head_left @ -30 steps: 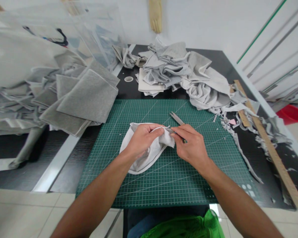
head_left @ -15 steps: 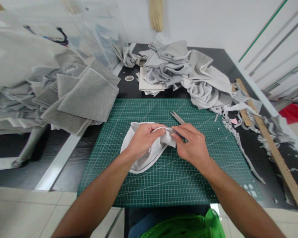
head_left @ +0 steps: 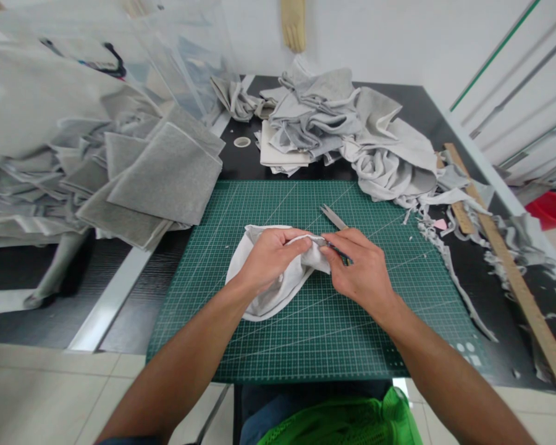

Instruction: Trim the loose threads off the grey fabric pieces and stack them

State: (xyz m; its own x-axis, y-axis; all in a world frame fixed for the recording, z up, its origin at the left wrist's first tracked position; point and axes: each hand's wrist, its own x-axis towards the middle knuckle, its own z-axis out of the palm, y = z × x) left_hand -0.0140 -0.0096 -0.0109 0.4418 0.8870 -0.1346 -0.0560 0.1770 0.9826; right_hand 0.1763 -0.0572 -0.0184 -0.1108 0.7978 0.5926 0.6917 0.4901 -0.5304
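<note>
On the green cutting mat lies a folded piece of pale grey-white fabric, partly lifted. My left hand is closed on it, thumb on top, holding up its upper edge. At the right end of that edge, the fingertips of my right hand pinch the fabric. Just beyond my right hand is a pair of scissors, blades pointing away to the upper left. Their handles are largely hidden by my right hand, with a dark, coloured bit visible under the fingers.
Grey fabric pieces are stacked at the left, beside a clear plastic box. A crumpled fabric heap lies at the back. Offcuts and a wooden ruler line the right side. A tape roll sits behind the mat.
Both hands keep their grip on the fabric, with only slight finger shifts along its edge. The whole view has moved slightly; the scissors stay where they were on the mat.
</note>
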